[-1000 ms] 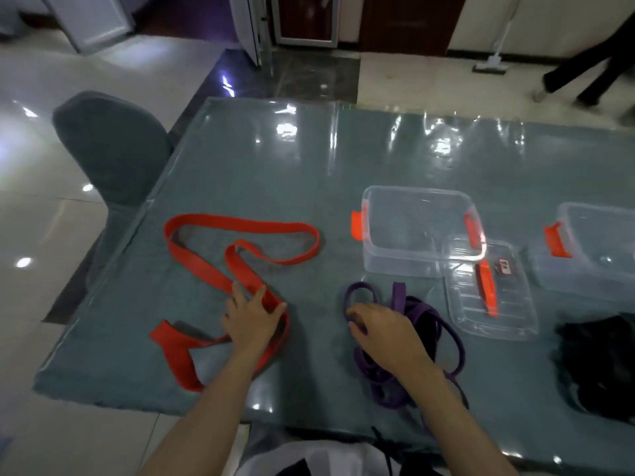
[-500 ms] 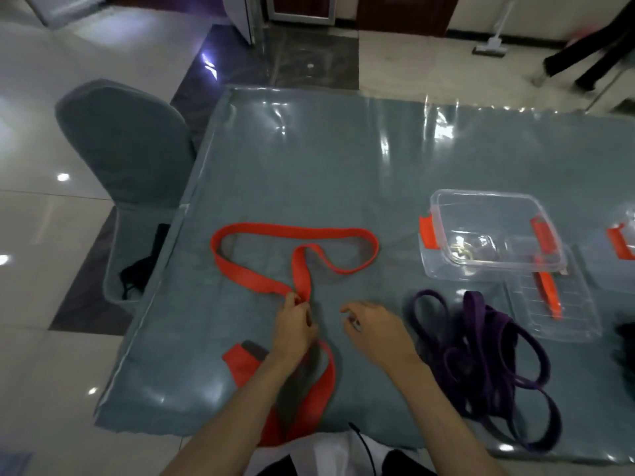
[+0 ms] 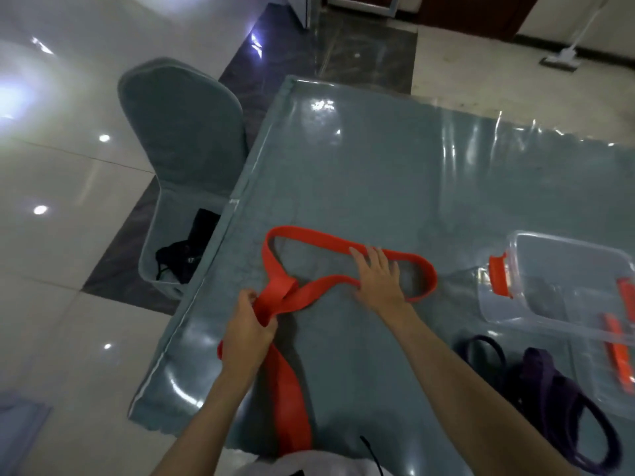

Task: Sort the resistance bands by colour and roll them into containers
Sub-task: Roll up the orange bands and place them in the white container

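Note:
A long red resistance band (image 3: 314,240) lies in loops near the table's left edge, one end trailing toward me. My left hand (image 3: 249,326) grips the band where its strands cross. My right hand (image 3: 379,278) lies flat with straight fingers across the far loop of the same band. A pile of purple bands (image 3: 549,393) sits at the lower right, untouched. A clear plastic container (image 3: 556,290) with orange latches stands at the right, with its clear lid (image 3: 615,359) partly under it.
The table (image 3: 378,173) has a grey-green cloth under shiny clear plastic. A grey covered chair (image 3: 182,139) stands off the left edge with a dark item (image 3: 187,252) on its seat. A floor mop head (image 3: 560,60) rests far right.
The view swung left. My right hand left the purple bands and reached onto the far loop of the red band. My left hand closed on the crossing and drew it nearer.

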A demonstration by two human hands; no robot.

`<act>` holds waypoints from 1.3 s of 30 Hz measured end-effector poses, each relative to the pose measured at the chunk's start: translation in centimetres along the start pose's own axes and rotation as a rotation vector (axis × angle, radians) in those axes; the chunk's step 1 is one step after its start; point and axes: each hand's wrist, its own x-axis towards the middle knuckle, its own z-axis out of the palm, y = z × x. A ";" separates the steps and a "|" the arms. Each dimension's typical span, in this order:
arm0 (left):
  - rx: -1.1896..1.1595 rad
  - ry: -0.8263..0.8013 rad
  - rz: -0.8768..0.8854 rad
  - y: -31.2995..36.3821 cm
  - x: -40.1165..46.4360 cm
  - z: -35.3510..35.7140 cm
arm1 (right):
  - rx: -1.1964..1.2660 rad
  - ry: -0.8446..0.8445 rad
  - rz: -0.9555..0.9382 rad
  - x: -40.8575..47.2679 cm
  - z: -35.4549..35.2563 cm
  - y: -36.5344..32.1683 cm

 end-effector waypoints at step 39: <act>-0.715 -0.281 0.024 10.5 -8.3 -2.6 | 1.386 0.415 0.132 -21.1 -5.1 3.1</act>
